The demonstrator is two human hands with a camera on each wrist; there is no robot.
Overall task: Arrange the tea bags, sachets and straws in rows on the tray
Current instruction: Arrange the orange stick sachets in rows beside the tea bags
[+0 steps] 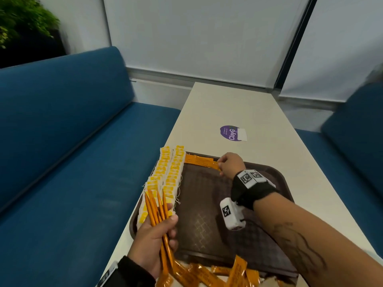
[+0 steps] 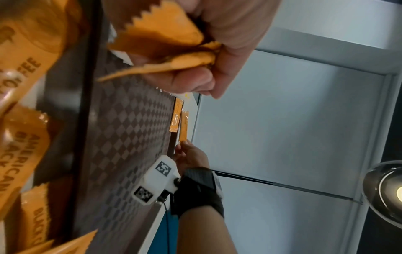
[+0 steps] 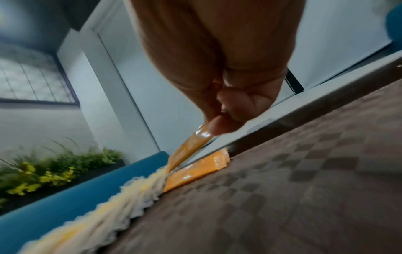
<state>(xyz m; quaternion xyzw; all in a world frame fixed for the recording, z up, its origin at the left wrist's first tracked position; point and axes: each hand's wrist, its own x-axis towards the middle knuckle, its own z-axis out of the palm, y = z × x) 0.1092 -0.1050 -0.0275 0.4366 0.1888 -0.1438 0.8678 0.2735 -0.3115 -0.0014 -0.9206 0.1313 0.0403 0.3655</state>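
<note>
A brown tray (image 1: 207, 214) lies on the white table. Two rows of white and yellow tea bags (image 1: 165, 175) run along its left side. Orange coffee sachets (image 1: 199, 160) lie at the tray's far edge. My right hand (image 1: 230, 164) pinches one orange sachet (image 3: 189, 149) by its end there, tilted above a flat sachet (image 3: 195, 171). Over the tray's near left corner, my left hand (image 1: 155, 235) grips a bundle of orange sachets (image 1: 159, 216), also seen as sachet ends (image 2: 165, 39) in the left wrist view.
Loose orange sachets (image 1: 207, 274) are heaped on the table before the tray's near edge. A purple sticker (image 1: 232, 132) is on the table beyond the tray. Blue benches (image 1: 72, 141) flank the table, with a plant (image 1: 22, 21) at the far left.
</note>
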